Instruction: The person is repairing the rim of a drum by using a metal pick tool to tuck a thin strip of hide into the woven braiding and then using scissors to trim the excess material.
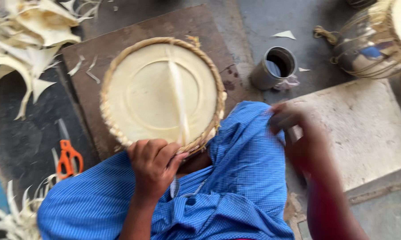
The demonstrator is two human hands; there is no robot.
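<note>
A round pale hide disc with a braided straw rim (160, 93) lies on a brown board (187, 26), its near edge against my lap. My left hand (153, 166) grips that near rim and pinches a thin pale strip (179, 95) that runs across the disc. My right hand (289, 122), blurred, is closed on a fold of the blue checked cloth (236, 178) over my knee. The cloth covers both legs.
Orange-handled scissors (68, 155) lie on the dark floor at left. Pale hide offcuts (27, 31) are piled top left and bottom left. A metal tin (276, 66) stands beyond my knee. A roped drum body (373, 40) sits top right beside a pale stone slab (365, 129).
</note>
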